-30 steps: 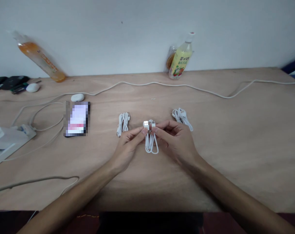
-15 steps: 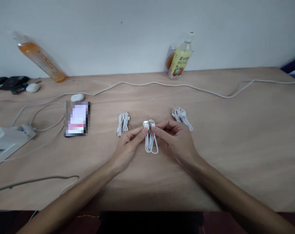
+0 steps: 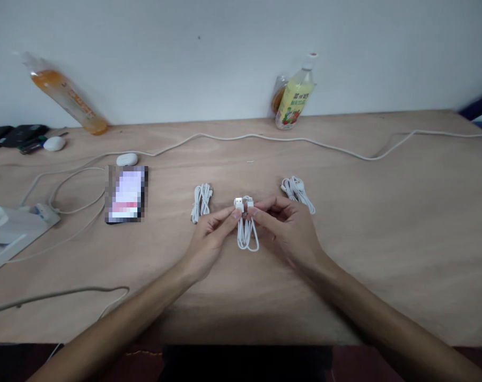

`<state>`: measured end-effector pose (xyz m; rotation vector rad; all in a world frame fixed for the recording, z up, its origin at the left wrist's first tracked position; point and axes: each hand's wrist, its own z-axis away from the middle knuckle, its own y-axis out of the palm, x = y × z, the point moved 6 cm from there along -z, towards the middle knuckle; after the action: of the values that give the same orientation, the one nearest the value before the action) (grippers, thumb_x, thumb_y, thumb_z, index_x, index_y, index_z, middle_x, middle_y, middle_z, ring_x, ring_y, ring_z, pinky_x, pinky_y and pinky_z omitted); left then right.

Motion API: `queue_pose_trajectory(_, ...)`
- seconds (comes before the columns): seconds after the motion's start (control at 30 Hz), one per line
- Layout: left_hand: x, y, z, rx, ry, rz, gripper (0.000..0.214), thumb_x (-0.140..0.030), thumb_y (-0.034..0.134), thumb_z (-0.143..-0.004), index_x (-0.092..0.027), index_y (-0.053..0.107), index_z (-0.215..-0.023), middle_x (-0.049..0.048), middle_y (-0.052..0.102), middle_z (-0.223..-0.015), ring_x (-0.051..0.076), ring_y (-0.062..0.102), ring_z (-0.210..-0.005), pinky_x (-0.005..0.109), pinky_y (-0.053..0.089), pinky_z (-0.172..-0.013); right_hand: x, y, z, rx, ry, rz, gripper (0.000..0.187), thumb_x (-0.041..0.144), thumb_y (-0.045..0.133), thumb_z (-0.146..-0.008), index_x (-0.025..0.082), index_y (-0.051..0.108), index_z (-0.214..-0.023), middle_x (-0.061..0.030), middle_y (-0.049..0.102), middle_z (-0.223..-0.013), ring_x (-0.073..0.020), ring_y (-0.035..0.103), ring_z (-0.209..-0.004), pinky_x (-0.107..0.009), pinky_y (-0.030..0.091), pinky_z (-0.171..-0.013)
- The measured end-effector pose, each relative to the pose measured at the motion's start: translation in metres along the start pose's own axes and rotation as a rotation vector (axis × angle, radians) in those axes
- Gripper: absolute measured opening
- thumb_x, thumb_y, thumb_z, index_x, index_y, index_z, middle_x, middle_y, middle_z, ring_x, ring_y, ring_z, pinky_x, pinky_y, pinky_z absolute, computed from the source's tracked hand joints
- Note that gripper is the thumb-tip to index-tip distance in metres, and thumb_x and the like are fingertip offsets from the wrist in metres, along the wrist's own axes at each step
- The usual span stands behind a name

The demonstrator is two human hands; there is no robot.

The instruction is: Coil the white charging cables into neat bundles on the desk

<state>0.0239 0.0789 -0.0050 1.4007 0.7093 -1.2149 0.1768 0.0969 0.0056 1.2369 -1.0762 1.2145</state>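
Observation:
Between my two hands is a coiled white USB cable [image 3: 247, 237], its loops hanging toward me. My left hand [image 3: 209, 236] pinches one end by its USB plug [image 3: 238, 203] between thumb and fingers. With thumb and forefinger, my right hand [image 3: 290, 223] grips the other white connector [image 3: 250, 203], close beside the first. A bundled white cable [image 3: 202, 202] lies on the table just beyond my left hand. Another bundled white cable [image 3: 298, 192] lies beyond my right hand, partly behind it.
A phone [image 3: 126, 193] lies at the left near a white earbud case [image 3: 126, 159]. A long white cord [image 3: 248, 136] crosses the wooden table [image 3: 384, 223]. An orange drink bottle [image 3: 68, 98] and a yellow-labelled bottle [image 3: 295, 98] lean on the wall. A white power strip [image 3: 16, 231] sits at far left.

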Motion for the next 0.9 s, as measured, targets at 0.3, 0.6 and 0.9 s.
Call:
queue_pose_trajectory(0.3, 0.0004, 0.0000, 0.0008, -0.003, 0.003, -0.001, 0.033, -0.050, 0.077, -0.101, -0.025, 0.089, -0.119, 0.0085, 0.086, -0.113, 0.028, 0.074, -0.114, 0.044, 0.051, -0.114, 0.0000, -0.0001, 0.0006, -0.004, 0.007, -0.003, 0.020, 0.042, 0.089, -0.078, 0.024, 0.080, -0.077, -0.0022, 0.079, -0.077, -0.0177, 0.069, -0.068, -0.028, 0.052, -0.055)
queue_pose_trajectory(0.6, 0.0019, -0.0010, 0.0015, 0.007, 0.006, -0.010, 0.032, -0.048, 0.076, -0.102, -0.025, 0.089, -0.120, 0.0085, 0.085, -0.111, 0.027, 0.074, -0.113, 0.043, 0.051, -0.113, 0.0013, 0.0003, 0.0008, 0.004, 0.007, -0.003, 0.018, 0.041, 0.088, -0.079, 0.024, 0.080, -0.077, -0.0009, 0.076, -0.073, -0.0172, 0.068, -0.067, -0.029, 0.053, -0.057)
queue_pose_trajectory(0.9, -0.0001, 0.0010, 0.0027, 0.027, 0.009, 0.004, 0.029, -0.042, 0.072, -0.106, -0.028, 0.088, -0.125, 0.0053, 0.085, -0.118, 0.028, 0.073, -0.120, 0.042, 0.048, -0.118, 0.0047, 0.0012, 0.0028, -0.003, 0.030, -0.045, 0.013, 0.035, 0.088, -0.077, 0.025, 0.080, -0.075, 0.0006, 0.076, -0.072, -0.0151, 0.067, -0.066, -0.028, 0.053, -0.059)
